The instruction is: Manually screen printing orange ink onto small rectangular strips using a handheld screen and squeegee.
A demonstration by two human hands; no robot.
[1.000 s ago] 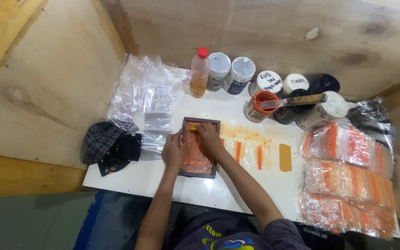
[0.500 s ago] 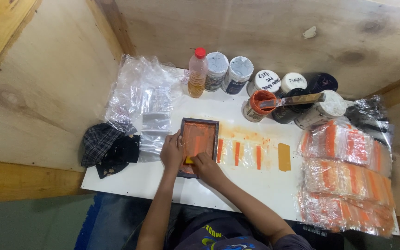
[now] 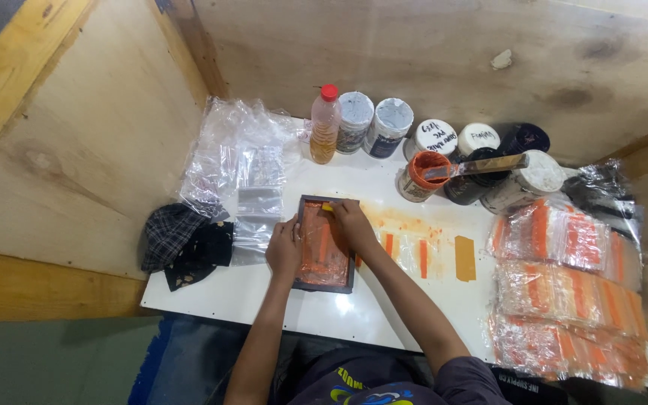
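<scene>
The right hand point(image 3: 352, 225) has moved from the near edge of the small dark-framed printing screen point(image 3: 325, 244) up to its far end, fingers closed on a small yellow squeegee point(image 3: 328, 207) pressed to the orange-inked mesh. The left hand point(image 3: 285, 251) lies flat on the frame's left edge, fingers together, holding it down. The screen rests on the white table point(image 3: 264, 300), just left of orange printed strips point(image 3: 421, 255). Clear plastic bags point(image 3: 241, 172) lie to the left, a dark checked cloth point(image 3: 181, 244) beyond them; paint jars point(image 3: 421, 176) stand behind, and printed bags point(image 3: 564, 285) pile at right.
</scene>
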